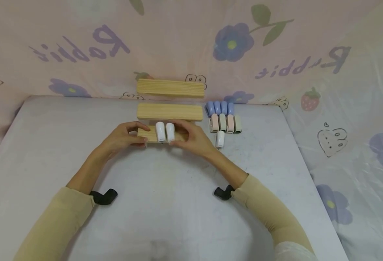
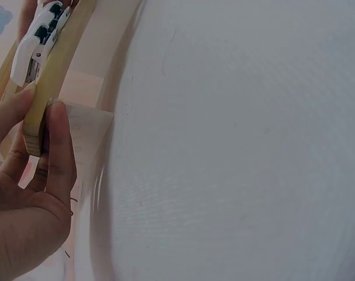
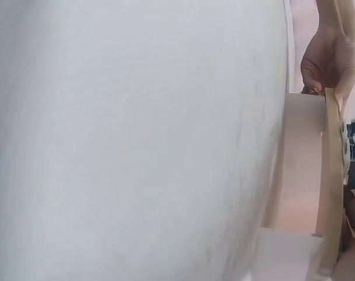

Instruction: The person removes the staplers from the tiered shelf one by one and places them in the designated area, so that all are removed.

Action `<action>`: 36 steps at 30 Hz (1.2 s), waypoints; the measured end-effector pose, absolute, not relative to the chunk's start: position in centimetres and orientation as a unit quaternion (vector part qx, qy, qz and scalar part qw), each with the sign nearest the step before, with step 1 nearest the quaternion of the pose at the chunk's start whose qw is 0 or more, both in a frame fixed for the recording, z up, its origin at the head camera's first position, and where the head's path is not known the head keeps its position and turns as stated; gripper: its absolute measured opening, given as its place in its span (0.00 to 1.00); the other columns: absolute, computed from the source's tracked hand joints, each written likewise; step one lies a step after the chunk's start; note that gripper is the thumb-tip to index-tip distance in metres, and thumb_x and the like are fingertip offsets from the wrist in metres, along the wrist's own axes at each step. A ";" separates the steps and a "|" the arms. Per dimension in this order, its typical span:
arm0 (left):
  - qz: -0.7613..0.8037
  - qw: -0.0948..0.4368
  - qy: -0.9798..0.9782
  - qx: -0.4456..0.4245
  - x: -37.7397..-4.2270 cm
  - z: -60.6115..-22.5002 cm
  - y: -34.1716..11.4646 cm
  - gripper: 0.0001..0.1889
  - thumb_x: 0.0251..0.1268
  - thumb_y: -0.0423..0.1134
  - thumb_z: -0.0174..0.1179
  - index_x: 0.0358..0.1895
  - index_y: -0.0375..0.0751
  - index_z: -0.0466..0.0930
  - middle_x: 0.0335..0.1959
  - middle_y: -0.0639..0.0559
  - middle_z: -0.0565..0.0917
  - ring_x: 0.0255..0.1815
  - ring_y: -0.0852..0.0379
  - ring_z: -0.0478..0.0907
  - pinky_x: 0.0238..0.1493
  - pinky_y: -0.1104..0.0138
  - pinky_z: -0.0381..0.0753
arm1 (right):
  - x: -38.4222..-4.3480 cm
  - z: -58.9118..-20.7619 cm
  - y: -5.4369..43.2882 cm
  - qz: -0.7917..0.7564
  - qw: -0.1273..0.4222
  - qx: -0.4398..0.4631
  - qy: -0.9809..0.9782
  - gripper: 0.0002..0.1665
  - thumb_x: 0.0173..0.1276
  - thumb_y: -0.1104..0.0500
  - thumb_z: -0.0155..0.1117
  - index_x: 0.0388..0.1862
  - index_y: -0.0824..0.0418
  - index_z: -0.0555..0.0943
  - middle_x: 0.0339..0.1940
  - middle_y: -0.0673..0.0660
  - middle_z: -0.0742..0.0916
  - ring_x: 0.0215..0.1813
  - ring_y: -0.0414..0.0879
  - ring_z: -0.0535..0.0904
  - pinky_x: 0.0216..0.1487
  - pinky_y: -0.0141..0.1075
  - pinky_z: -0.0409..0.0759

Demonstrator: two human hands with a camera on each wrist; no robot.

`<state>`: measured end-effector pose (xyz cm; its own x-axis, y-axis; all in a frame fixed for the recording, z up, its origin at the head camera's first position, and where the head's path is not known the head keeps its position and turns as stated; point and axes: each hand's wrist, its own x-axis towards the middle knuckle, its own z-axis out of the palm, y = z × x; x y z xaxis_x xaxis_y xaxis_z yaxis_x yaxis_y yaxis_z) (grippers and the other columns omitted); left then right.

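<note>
Two white mini staplers (image 1: 160, 131) stand side by side on the lowest wooden board (image 1: 149, 135) of a stepped rack. My left hand (image 1: 121, 138) pinches the board's left end, thumb on one face and fingers on the other, as the left wrist view shows. At the right-hand stapler (image 1: 170, 131), my right hand (image 1: 196, 139) holds on, its thumb at the near end and its fingers behind. Part of the board's right side is hidden by that hand. In the right wrist view, the staplers (image 3: 354, 146) show dark inner parts beside the board edge (image 3: 334, 175).
Behind rise the middle board (image 1: 169, 111) and the top board (image 1: 170, 88). Right of the rack stand several blue staplers (image 1: 217, 108), a row of pink and pale green staplers (image 1: 222, 122), and one white stapler (image 1: 220, 139). A printed cloth (image 1: 178, 43) hangs behind the table (image 1: 158, 210).
</note>
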<state>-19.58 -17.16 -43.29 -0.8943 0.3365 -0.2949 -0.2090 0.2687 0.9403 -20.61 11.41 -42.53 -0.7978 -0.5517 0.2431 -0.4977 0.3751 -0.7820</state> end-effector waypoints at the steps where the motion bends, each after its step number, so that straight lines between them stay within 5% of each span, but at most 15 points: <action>1: 0.602 0.226 0.765 0.041 -19.6 -43.2 -17.1 0.23 0.62 0.35 0.70 0.60 0.35 0.76 0.63 0.37 0.68 0.39 0.54 0.83 0.45 0.66 0.83 | -20.6 -42.5 11.4 -0.453 0.025 -0.318 0.833 0.41 0.57 0.54 0.80 0.69 0.56 0.74 0.64 0.53 0.81 0.65 0.43 0.74 0.67 0.35 0.68; 21: 0.601 0.224 0.766 0.041 -19.7 -43.5 -17.1 0.24 0.61 0.35 0.71 0.59 0.36 0.76 0.63 0.38 0.69 0.38 0.55 0.83 0.45 0.67 0.83 | -20.6 -42.3 11.7 -0.427 0.027 -0.315 0.847 0.40 0.58 0.53 0.79 0.69 0.55 0.74 0.66 0.53 0.80 0.67 0.44 0.73 0.67 0.37 0.69; 36: 0.599 0.228 0.766 0.046 -19.5 -43.4 -17.3 0.24 0.62 0.37 0.70 0.61 0.37 0.76 0.66 0.38 0.68 0.38 0.55 0.84 0.44 0.69 0.82 | -20.0 -41.5 13.3 -0.468 0.048 -0.292 0.833 0.40 0.59 0.55 0.78 0.69 0.55 0.73 0.60 0.54 0.83 0.56 0.48 0.81 0.57 0.37 0.78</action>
<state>-19.53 -17.30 -43.35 -0.8915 0.3443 -0.2944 -0.2025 0.2784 0.9389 -19.96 13.33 -41.49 -0.8245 -0.5318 0.1932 -0.4418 0.3918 -0.8071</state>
